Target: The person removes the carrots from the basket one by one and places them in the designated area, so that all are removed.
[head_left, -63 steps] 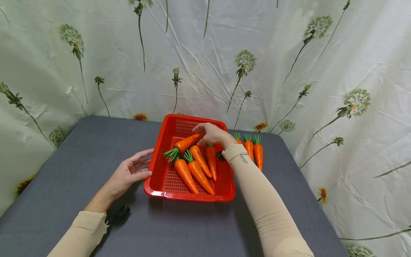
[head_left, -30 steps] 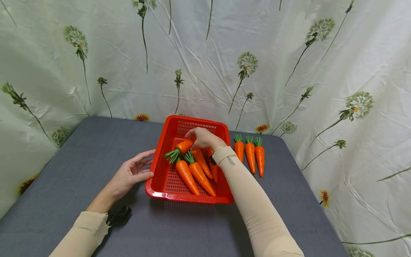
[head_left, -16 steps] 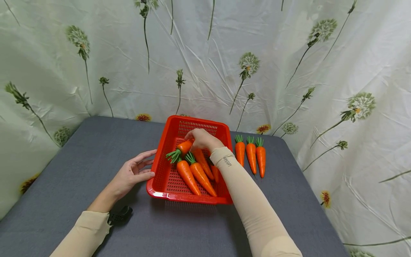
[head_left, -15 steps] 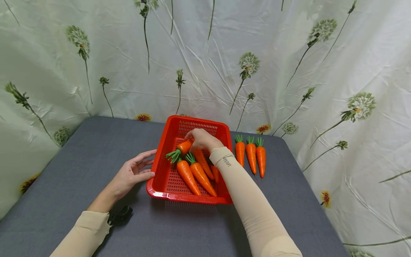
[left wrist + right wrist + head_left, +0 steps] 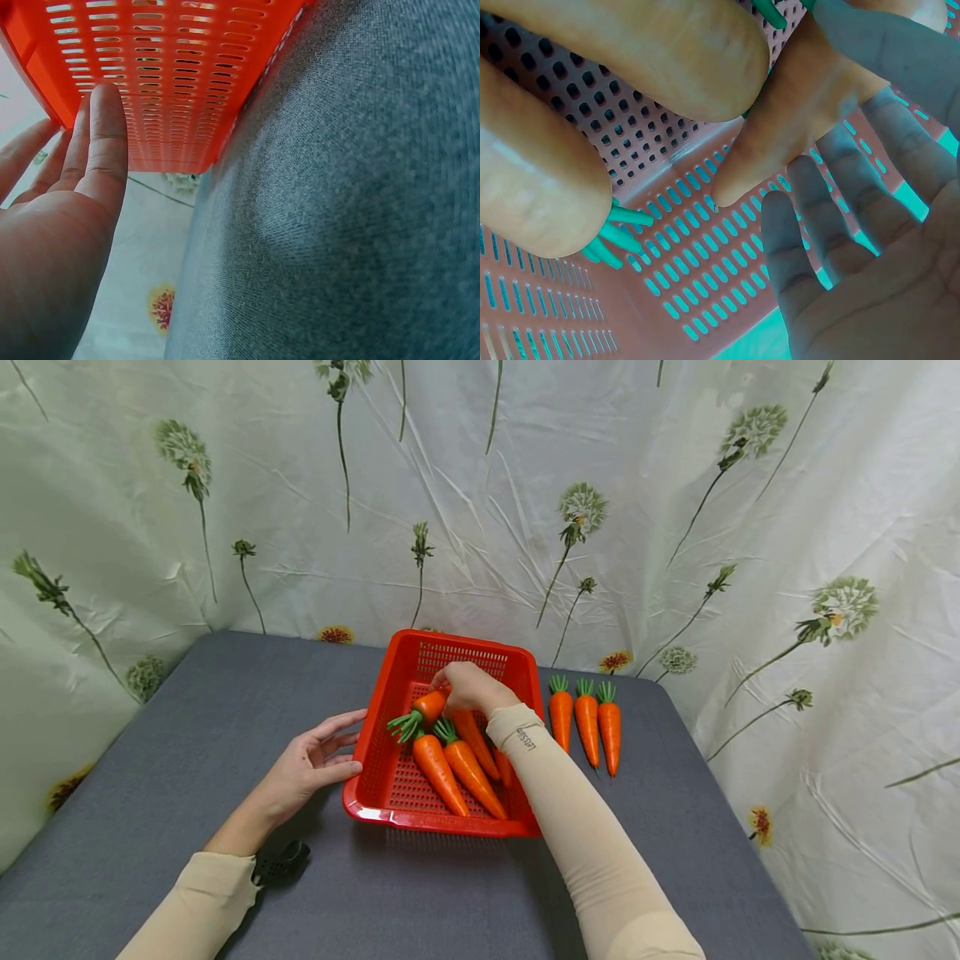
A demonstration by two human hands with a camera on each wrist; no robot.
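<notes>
The right hand (image 5: 474,687) pinches a carrot (image 5: 431,706) in the basket (image 5: 442,822); the left hand (image 5: 306,763) touches its side, straight-fingered. Three carrots (image 5: 587,732) lie out on the table (image 5: 300,681); four more (image 5: 441,775) (one mostly hidden) are inside.

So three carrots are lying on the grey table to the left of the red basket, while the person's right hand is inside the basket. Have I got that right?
Not quite: the three carrots lie on the grey table to the right of the red basket, as the head view shows. The rest holds.
</notes>
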